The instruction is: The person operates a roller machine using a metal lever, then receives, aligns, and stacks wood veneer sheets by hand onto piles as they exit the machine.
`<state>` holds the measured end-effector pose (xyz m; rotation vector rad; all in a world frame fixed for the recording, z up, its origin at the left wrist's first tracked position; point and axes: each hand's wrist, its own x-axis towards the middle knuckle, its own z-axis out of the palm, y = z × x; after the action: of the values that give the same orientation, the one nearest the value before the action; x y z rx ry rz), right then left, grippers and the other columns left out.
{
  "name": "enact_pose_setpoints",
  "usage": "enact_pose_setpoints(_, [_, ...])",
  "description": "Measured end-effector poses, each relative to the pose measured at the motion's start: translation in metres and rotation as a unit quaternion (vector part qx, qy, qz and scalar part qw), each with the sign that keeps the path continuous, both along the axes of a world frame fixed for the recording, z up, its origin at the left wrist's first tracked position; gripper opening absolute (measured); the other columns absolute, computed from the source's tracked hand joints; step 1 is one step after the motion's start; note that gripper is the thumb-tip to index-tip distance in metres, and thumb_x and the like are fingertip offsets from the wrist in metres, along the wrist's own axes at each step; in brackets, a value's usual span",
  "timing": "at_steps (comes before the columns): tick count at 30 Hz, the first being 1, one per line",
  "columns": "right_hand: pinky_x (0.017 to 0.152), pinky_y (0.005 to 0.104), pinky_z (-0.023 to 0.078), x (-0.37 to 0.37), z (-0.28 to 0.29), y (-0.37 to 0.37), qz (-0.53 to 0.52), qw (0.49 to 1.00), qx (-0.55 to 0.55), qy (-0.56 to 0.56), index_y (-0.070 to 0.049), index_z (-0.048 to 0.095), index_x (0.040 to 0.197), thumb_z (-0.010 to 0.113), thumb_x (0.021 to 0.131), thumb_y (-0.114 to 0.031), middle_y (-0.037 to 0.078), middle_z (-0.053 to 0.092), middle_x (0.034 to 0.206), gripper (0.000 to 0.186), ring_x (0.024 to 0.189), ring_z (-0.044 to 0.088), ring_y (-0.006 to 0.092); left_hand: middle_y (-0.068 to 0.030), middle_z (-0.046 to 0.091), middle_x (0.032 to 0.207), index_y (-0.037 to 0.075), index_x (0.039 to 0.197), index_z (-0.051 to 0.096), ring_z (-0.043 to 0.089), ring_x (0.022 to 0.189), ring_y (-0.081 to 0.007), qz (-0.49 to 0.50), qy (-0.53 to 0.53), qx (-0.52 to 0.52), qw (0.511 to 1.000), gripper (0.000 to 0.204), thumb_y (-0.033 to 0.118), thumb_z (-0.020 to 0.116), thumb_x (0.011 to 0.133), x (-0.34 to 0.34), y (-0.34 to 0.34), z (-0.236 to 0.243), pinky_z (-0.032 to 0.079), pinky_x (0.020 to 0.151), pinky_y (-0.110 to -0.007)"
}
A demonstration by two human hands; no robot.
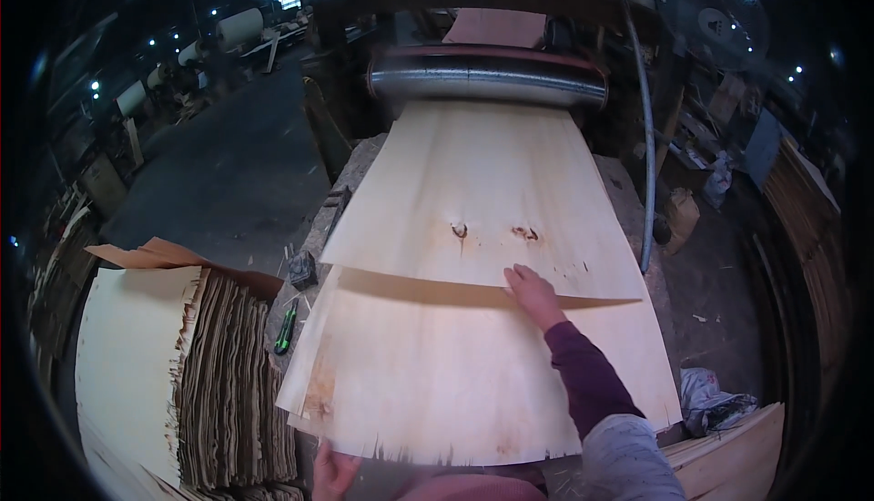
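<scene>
Right hand (533, 294) presses upper veneer sheet (482, 191); left hand (332, 472) grips lower sheet (437, 383).

A tall stack of veneer sheets (196, 383) stands at the left, a green utility knife (285, 329) beside it. A fan (712, 11) stands upper right, a steel roller (487, 84) at the far end.

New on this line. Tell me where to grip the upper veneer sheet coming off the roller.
Grip the upper veneer sheet at its free near edge, where the right hand already rests. Come from the near side: the far end sits at the roller, and the near edge overhangs the lower sheet.
</scene>
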<state>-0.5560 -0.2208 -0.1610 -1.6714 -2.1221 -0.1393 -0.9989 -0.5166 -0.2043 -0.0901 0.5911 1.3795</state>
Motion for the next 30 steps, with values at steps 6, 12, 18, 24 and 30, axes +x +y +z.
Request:
enact_pose_setpoints(6, [0.102,0.0529,0.038,-0.047,-0.082,-0.094,-0.093,0.995,-0.022,0.004,-0.004,0.053,0.128,0.061,0.089,-0.029,0.019,0.05,0.136,0.046,0.128,0.044,0.0377,-0.0097,0.057,0.132,0.013,0.137,0.045,0.059,0.114,-0.0311,-0.124,0.183,0.007,0.975,0.043,0.035,0.05,0.1,0.002,-0.006,-0.014,0.052,0.089,-0.051])
enact_pose_setpoints(12, [0.107,0.0516,0.034,-0.056,-0.061,-0.297,0.005,0.991,-0.132,0.029,-0.004,0.05,0.136,0.062,0.088,-0.044,0.019,0.045,0.144,0.064,0.134,0.041,0.0381,-0.0129,0.058,0.124,0.007,0.134,0.045,0.059,0.109,-0.0304,-0.18,0.085,-0.024,0.98,0.037,0.027,0.046,0.103,0.004,0.008,-0.009,0.052,0.091,-0.049])
enact_pose_setpoints(18, [0.106,0.0501,0.036,-0.06,-0.002,-0.347,-0.014,0.984,-0.175,0.032,-0.006,0.049,0.137,0.071,0.08,-0.044,0.017,0.048,0.141,0.072,0.131,0.045,0.0368,-0.0151,0.06,0.117,0.003,0.127,0.049,0.062,0.099,-0.0283,-0.092,0.196,-0.04,0.975,0.032,0.022,0.048,0.102,0.045,0.03,0.079,0.054,0.081,-0.04])
enact_pose_setpoints(24, [0.104,0.0492,0.04,-0.021,0.049,-0.34,-0.039,0.995,-0.074,0.053,-0.011,0.05,0.138,0.066,0.069,-0.009,0.019,0.05,0.139,0.07,0.128,0.048,0.0382,-0.0133,0.065,0.103,0.005,0.117,0.056,0.066,0.086,-0.0238,-0.097,0.099,0.054,0.989,0.023,0.019,0.054,0.098,0.046,0.028,0.145,0.057,0.07,-0.03])
enact_pose_setpoints(30, [0.101,0.0482,0.042,-0.026,0.056,-0.356,-0.037,0.993,-0.103,0.032,-0.011,0.052,0.136,0.061,0.067,-0.002,0.019,0.051,0.136,0.07,0.125,0.049,0.0416,-0.0162,0.056,0.119,0.001,0.127,0.047,0.058,0.105,-0.0272,-0.08,0.162,-0.052,0.982,0.031,0.008,0.053,0.097,0.034,-0.004,0.103,0.054,0.087,-0.041])
